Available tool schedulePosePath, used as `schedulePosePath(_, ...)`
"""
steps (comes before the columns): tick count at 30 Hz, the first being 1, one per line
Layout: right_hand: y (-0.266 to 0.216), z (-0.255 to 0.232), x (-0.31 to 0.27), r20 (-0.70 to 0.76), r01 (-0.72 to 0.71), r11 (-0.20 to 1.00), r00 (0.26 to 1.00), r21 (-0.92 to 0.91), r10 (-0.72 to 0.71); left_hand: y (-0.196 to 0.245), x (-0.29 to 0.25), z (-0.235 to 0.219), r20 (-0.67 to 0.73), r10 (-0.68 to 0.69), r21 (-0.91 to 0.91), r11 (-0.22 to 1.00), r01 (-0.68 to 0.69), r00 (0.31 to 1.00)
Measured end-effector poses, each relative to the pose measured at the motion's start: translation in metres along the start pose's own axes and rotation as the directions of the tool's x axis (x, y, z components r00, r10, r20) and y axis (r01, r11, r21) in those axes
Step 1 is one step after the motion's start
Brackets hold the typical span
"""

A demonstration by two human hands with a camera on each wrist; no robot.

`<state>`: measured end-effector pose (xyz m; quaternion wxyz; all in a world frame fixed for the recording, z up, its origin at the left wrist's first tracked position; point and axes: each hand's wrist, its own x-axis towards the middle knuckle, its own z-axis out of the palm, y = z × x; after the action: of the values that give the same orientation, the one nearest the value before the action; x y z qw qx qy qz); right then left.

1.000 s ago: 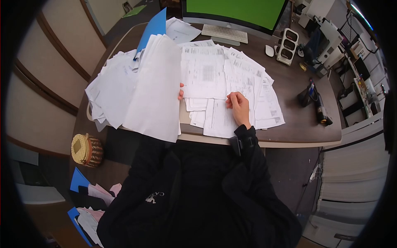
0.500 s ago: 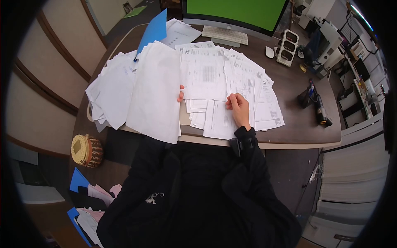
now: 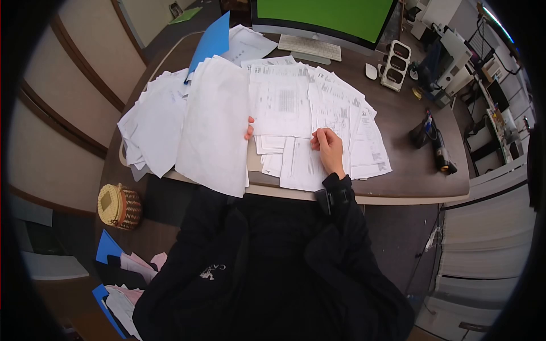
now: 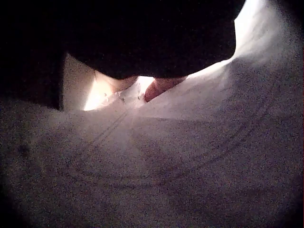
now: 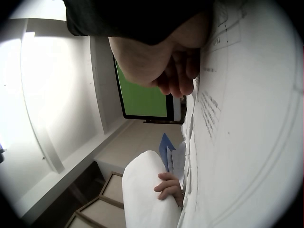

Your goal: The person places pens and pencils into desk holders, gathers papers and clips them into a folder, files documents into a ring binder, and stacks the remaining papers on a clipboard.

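A large white sheet (image 3: 213, 131), blank side up and bowed, stands over the left part of the desk. My left hand (image 3: 249, 128) holds it by the right edge; only fingertips show in the head view, the rest hidden beneath. In the right wrist view, the fingers of the left hand (image 5: 168, 186) lie over the curled sheet's edge. The left wrist view is dark, mostly pale paper (image 4: 156, 142). My right hand (image 3: 329, 149) rests on fanned printed papers (image 3: 333, 96) with its fingers loosely curled. Another printed page (image 3: 280, 99) lies just left of it.
A pile of loose papers (image 3: 151, 122) and a blue folder (image 3: 209, 45) flank the raised sheet. Behind are a keyboard (image 3: 309, 46), monitor (image 3: 324, 17), mouse (image 3: 371, 71) and white holder (image 3: 395, 65). A woven basket (image 3: 119, 206) stands at the lower left.
The white sheet in my left hand has sunk slightly, its top edge lower and its left edge shifted right. My right hand has stayed in place.
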<state>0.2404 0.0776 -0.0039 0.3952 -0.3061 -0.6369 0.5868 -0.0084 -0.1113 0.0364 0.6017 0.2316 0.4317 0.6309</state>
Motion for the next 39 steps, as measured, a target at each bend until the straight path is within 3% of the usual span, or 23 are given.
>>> schedulePosePath(39, 0.002, 0.001, 0.000, -0.002, 0.006, 1.000, 1.000, 0.018, -0.006, -0.001, 0.012, 0.000, -0.013, 0.052, 0.081, 0.995, -0.050, 0.999)
